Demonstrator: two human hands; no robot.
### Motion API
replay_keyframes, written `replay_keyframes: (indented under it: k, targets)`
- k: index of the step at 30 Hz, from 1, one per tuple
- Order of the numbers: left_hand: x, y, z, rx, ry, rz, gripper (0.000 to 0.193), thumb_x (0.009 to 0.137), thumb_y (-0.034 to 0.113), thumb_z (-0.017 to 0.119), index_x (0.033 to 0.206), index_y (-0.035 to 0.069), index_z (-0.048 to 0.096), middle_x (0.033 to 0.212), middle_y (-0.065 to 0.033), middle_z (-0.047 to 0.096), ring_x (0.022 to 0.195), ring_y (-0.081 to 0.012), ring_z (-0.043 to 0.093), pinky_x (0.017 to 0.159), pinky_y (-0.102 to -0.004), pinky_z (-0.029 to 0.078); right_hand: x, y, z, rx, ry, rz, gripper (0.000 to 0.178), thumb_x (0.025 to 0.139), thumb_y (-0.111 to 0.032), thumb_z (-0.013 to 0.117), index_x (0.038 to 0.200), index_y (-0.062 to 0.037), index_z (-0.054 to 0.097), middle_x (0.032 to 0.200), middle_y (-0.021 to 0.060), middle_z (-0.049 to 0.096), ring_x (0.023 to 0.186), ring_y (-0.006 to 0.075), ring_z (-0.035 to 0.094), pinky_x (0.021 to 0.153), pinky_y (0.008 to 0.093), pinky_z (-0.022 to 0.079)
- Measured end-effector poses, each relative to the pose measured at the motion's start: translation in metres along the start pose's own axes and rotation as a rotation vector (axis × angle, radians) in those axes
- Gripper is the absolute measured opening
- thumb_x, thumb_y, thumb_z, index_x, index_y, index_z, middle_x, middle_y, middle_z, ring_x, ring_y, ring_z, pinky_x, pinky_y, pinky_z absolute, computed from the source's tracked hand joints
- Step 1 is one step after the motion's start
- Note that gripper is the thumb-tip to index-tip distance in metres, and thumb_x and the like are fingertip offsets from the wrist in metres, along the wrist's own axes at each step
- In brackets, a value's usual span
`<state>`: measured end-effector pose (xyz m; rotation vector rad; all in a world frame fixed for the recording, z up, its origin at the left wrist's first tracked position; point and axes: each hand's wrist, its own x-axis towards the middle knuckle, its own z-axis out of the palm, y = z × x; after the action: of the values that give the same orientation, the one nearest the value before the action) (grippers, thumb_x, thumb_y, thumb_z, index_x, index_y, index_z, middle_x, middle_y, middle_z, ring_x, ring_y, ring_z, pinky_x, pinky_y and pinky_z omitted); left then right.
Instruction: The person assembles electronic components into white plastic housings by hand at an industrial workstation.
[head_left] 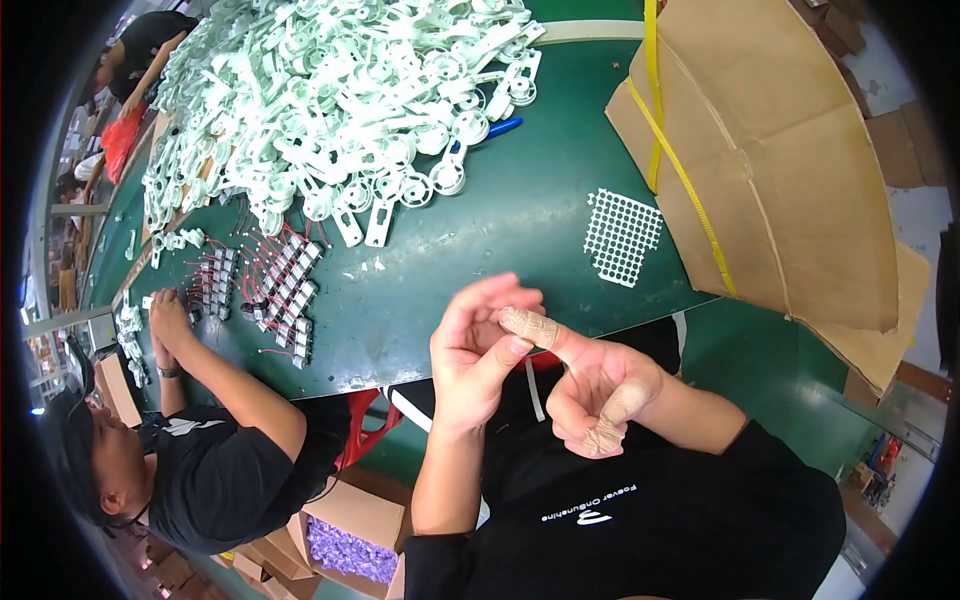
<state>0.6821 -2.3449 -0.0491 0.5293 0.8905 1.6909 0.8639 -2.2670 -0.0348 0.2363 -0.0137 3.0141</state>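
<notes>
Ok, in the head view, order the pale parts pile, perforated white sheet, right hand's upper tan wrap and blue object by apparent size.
Pale parts pile
Perforated white sheet
Upper tan wrap
Blue object, partly hidden

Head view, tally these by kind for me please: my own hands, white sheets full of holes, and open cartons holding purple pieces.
Own hands: 2 (left hand, right hand)
White sheet full of holes: 1
Open carton of purple pieces: 1
Total: 4

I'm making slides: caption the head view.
The left hand touches a taped finger of the right hand beside a green table heaped with pale parts.
</notes>
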Motion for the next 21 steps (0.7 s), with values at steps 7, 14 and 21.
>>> replay_keyframes:
  k: [7, 14, 21]
  targets:
    - [-0.020, -0.008, 0.012, -0.010, 0.041, 0.103, 0.015, 0.101, -0.006, 0.077, 0.116, -0.005, 0.077, 0.117, -0.0148, 0.079, 0.107, -0.0214, 0.077, 0.099, -0.0353, 0.062, -0.004, 0.020, 0.007, 0.090, -0.109, -0.086, 0.128, 0.091, 0.023, 0.061, 0.180, -0.0362, -0.011, 0.092, 0.0201, 0.067, 0.068, 0.0234, 0.063, 0.061, 0.0385, 0.059]
    - [-0.044, 0.008, 0.026, 0.274, 0.222, 0.107, 0.018, 0.112, 0.004, 0.066, 0.128, -0.004, 0.071, 0.120, -0.0119, 0.075, 0.107, -0.0160, 0.072, 0.100, -0.0319, 0.059, -0.002, -0.001, 0.021, -0.684, 0.342, -0.357, 0.098, 0.099, 0.014, 0.057, 0.181, -0.0103, 0.009, 0.096, 0.0138, 0.067, 0.068, 0.0161, 0.058, 0.074, 0.0350, 0.057]
    - [-0.062, 0.005, 0.030, 0.329, 0.020, 0.115, 0.033, 0.106, 0.000, 0.073, 0.138, -0.004, 0.068, 0.121, -0.0095, 0.072, 0.106, -0.0139, 0.070, 0.093, -0.0289, 0.058, -0.010, 0.003, 0.032, -0.997, 0.470, -0.382, 0.086, 0.104, 0.010, 0.063, 0.178, -0.0046, 0.022, 0.106, 0.0123, 0.073, 0.091, 0.0136, 0.068, 0.078, 0.0278, 0.056]
